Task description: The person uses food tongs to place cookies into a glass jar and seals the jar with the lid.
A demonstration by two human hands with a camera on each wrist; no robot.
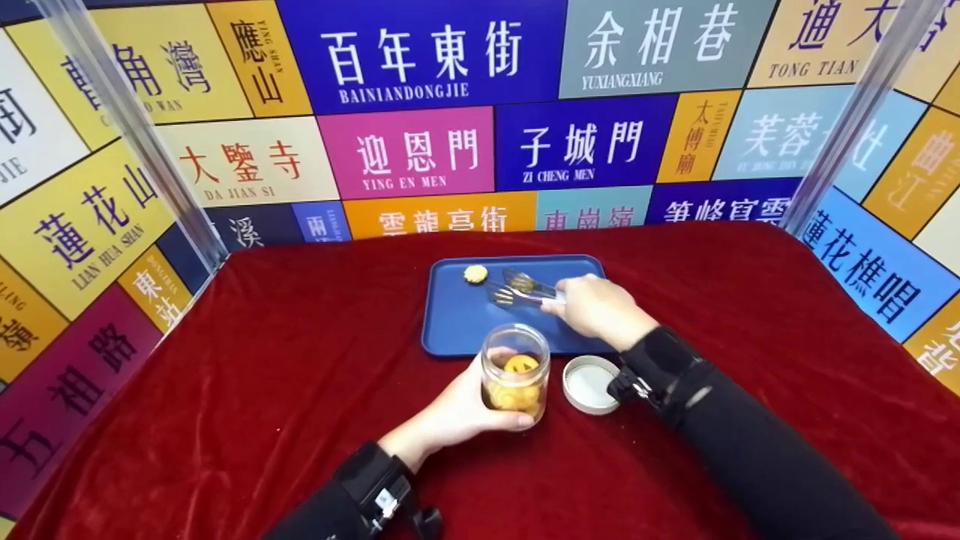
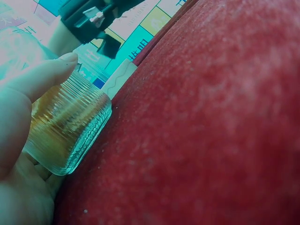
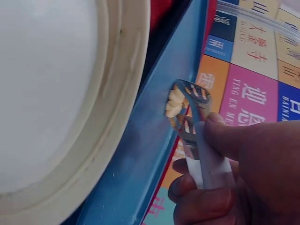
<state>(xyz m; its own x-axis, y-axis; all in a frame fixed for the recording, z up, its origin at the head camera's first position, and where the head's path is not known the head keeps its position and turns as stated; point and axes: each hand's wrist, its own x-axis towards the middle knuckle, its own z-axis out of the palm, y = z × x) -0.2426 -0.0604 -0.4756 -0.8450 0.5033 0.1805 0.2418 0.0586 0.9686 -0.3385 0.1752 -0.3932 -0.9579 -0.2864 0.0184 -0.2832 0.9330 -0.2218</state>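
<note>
My left hand grips a clear glass jar with ribbed lower walls, thumb and fingers around its sides. Yellow-orange cookies lie inside the jar. In my right hand is a pair of tongs with pale handles and slotted metal ends, held over a blue tray. The metal ends stand apart. A pale cookie lies on the tray's far left part. In the right wrist view a cookie shows by the tong tips; whether they touch it, I cannot tell.
A round white lid lies inside up on the red cloth, right of the jar and in front of the tray. Clear posts rise at both back corners. Behind the table stands a wall of coloured name signs.
</note>
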